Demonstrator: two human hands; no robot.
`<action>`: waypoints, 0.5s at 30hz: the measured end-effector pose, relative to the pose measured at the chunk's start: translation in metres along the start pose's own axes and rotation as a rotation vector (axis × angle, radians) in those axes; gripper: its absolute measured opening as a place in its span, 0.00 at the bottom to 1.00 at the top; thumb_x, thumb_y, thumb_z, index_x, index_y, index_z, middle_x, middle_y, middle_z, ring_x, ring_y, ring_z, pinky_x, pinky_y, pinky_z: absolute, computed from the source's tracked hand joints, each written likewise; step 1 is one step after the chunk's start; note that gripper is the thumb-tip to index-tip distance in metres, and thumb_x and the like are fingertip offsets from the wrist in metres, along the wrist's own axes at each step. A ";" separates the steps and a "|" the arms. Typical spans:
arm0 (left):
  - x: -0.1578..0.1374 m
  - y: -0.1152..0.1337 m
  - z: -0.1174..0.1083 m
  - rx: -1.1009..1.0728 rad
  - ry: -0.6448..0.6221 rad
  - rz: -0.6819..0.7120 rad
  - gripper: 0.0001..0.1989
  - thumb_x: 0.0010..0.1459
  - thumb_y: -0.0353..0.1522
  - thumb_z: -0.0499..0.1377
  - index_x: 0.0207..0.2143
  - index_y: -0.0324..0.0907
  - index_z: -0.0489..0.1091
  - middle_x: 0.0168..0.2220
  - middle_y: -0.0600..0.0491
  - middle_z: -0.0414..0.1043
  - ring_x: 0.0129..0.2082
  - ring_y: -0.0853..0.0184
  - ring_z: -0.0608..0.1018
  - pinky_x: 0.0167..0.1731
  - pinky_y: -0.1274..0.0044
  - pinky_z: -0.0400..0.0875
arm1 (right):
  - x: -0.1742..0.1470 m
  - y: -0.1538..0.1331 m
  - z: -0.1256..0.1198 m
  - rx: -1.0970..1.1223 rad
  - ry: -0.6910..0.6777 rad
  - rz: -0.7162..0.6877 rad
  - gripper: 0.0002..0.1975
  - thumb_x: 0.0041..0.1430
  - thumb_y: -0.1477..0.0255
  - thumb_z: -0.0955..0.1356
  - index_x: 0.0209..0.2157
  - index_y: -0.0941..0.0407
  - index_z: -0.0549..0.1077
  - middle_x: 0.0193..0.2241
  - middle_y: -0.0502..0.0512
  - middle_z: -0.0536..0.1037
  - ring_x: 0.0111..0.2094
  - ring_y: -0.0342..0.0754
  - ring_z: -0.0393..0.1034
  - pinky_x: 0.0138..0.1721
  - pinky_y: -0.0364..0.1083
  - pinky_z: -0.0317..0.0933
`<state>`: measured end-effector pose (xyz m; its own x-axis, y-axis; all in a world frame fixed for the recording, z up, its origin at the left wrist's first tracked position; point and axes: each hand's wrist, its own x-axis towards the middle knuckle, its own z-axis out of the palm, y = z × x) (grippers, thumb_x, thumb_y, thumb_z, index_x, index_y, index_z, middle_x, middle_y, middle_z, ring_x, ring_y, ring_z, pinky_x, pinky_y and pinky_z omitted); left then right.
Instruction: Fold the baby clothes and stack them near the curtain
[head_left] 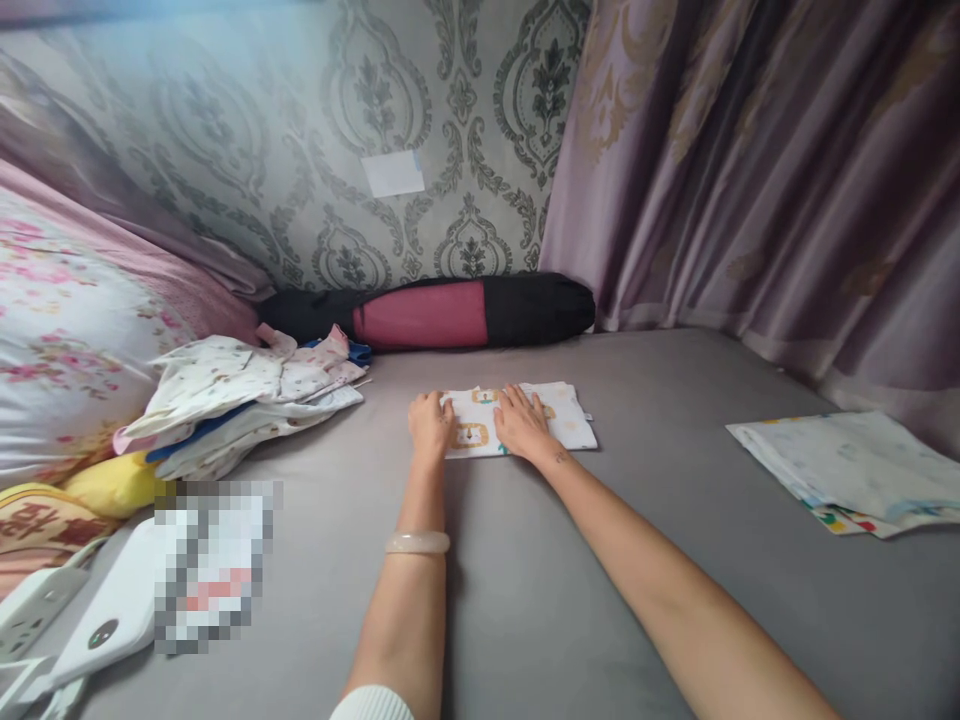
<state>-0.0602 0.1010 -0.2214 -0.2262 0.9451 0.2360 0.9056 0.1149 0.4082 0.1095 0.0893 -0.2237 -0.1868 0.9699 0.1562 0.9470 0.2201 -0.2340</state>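
A folded white cloth (566,430) printed with lion faces lies flat on the grey bed sheet (600,560). A small tag sticks out from its right edge. My left hand (432,424) is at the cloth's left edge, fingers bent and thumb against the fabric, closed on that edge. Across the middle of the cloth, my right hand (521,424) lies palm down with its fingers stretched out. A pale bangle (417,542) circles my left wrist.
Small printed clothes (247,395) are heaped at the left beside a floral pillow (67,330). A white power bank (124,600) and a power strip (37,610) lie nearer. At right is another folded cloth (870,465). A black-and-maroon long bag (420,315) rests against the wall.
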 end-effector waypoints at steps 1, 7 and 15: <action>0.001 -0.006 -0.001 0.000 -0.019 -0.046 0.18 0.62 0.36 0.49 0.49 0.40 0.71 0.47 0.43 0.73 0.50 0.58 0.73 0.50 0.70 0.65 | 0.001 -0.005 0.002 0.008 -0.003 -0.007 0.26 0.67 0.67 0.52 0.63 0.62 0.58 0.65 0.62 0.54 0.66 0.54 0.44 0.64 0.57 0.35; 0.002 -0.019 -0.003 -0.149 -0.135 -0.186 0.17 0.60 0.33 0.50 0.48 0.39 0.71 0.47 0.42 0.75 0.49 0.58 0.75 0.46 0.72 0.68 | 0.004 -0.015 0.018 0.011 0.035 0.014 0.27 0.67 0.66 0.52 0.63 0.62 0.57 0.65 0.61 0.55 0.66 0.52 0.44 0.64 0.56 0.35; 0.004 -0.019 -0.006 -0.310 -0.151 -0.270 0.16 0.59 0.30 0.51 0.46 0.40 0.73 0.45 0.43 0.76 0.48 0.57 0.76 0.44 0.71 0.69 | 0.003 -0.012 0.023 -0.010 0.053 0.024 0.27 0.66 0.66 0.53 0.63 0.62 0.57 0.64 0.59 0.56 0.66 0.51 0.44 0.64 0.55 0.34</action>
<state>-0.0798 0.1006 -0.2231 -0.3644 0.9305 -0.0374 0.6658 0.2884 0.6881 0.0914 0.0923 -0.2426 -0.1507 0.9679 0.2014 0.9537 0.1959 -0.2283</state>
